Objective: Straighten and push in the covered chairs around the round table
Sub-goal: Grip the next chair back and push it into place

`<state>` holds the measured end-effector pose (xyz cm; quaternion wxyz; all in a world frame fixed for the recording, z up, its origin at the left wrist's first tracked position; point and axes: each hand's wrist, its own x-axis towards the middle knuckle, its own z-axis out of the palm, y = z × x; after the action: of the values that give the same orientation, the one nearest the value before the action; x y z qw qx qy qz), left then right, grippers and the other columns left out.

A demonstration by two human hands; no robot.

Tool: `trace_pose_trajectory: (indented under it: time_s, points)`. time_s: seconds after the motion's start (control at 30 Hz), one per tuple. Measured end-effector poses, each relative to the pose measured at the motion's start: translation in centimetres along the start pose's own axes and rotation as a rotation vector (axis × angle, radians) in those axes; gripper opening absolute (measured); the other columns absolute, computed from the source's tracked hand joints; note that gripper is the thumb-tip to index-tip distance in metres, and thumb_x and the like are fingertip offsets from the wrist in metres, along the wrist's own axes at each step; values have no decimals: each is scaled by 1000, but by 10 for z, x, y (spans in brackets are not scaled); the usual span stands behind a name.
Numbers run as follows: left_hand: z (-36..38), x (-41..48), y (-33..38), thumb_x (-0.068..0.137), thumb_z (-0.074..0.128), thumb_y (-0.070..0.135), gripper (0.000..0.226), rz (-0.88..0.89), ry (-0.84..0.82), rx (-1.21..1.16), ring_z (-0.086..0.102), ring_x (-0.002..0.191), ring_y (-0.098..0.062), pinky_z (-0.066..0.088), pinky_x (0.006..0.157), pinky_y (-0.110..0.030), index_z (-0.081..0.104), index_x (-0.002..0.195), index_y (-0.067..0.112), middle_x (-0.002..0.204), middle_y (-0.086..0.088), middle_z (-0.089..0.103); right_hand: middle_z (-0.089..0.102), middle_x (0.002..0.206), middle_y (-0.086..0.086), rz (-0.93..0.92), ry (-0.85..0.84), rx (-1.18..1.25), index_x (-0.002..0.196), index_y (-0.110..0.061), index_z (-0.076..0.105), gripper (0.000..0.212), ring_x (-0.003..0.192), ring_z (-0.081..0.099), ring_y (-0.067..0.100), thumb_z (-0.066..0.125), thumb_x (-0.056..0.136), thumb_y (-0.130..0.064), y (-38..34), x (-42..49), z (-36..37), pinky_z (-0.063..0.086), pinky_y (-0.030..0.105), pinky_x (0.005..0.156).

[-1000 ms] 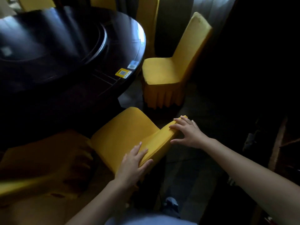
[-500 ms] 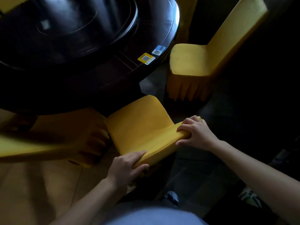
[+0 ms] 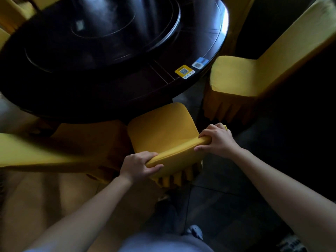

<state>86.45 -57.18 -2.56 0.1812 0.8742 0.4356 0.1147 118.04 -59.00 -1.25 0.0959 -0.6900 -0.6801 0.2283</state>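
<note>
Middle chair (image 3: 160, 131), yellow-covered, stands at the near edge of the round table (image 3: 91, 91); its seat is hidden. The left hand (image 3: 140, 164) and right hand (image 3: 218, 140) each clamp the top of the chair back at opposite ends, fingers curled over the far side and thumbs on the near side. A right chair (image 3: 245, 79) stands just beside the table, and a blurred left chair (image 3: 36, 151) is near it. Two stickers (image 3: 184, 71) lie on the table rim.

The middle chair (image 3: 160, 130) wore a plain mustard-yellow cover, and the right chair (image 3: 234, 75) and left chair (image 3: 36, 153) matched it. The round surface (image 3: 91, 84) was glossy, almost black brown. On it a yellow sticker (image 3: 184, 71) carried a black-and-white square code, next to a pale blue sticker (image 3: 200, 63). The floor (image 3: 227, 206) was dark grey.
</note>
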Motion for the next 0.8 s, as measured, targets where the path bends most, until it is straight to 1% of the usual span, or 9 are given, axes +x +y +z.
trace_pose_trajectory:
  time_s: [0.1,0.17,0.3,0.4,0.53,0.67,0.8]
  points:
    - [-6,18,-12,78,30,79,75,-3,19,32,66,76,-13,56,58,-28,68,107,21,95,3,71,51,112,-9,43,-42,16,103,-37,62,68,118,32,19,54,53,-83,-6,24,-7,31,52,97]
    - [-10,29,-20,77,30,80,75,-16,47,49,66,74,-12,55,57,-28,69,105,23,93,4,71,51,113,-8,52,-55,20,103,-36,62,62,120,32,20,60,57,-78,-9,40,-9,30,52,100]
    - [-15,49,-37,76,30,80,72,-41,47,68,64,73,-12,54,59,-29,68,103,25,90,5,70,49,112,-8,63,-47,47,102,-34,64,77,119,31,21,50,46,-85,-11,67,-12,29,51,100]
    - [-18,62,-50,78,32,78,69,-22,63,69,63,70,-9,51,56,-23,69,102,25,88,6,70,47,112,-8,74,-36,66,102,-34,65,81,119,30,21,47,43,-87,-14,84,-14,29,51,101]
    - [-21,79,-66,78,31,78,71,-6,83,56,64,70,-9,53,54,-25,69,102,23,88,5,70,47,113,-7,97,-65,68,102,-34,65,78,119,29,21,51,44,-84,-19,107,-19,29,52,101]
    - [-26,95,-79,78,26,80,77,-5,94,53,64,72,-10,53,55,-25,69,103,22,90,5,70,47,114,-6,114,-68,91,102,-33,64,79,118,29,21,52,43,-84,-24,127,-23,30,51,102]
    - [-27,100,-88,79,27,78,75,10,99,46,65,73,-10,54,56,-26,69,104,22,91,5,70,46,111,-8,116,-70,109,99,-34,64,76,117,29,20,54,42,-84,-24,135,-23,32,51,100]
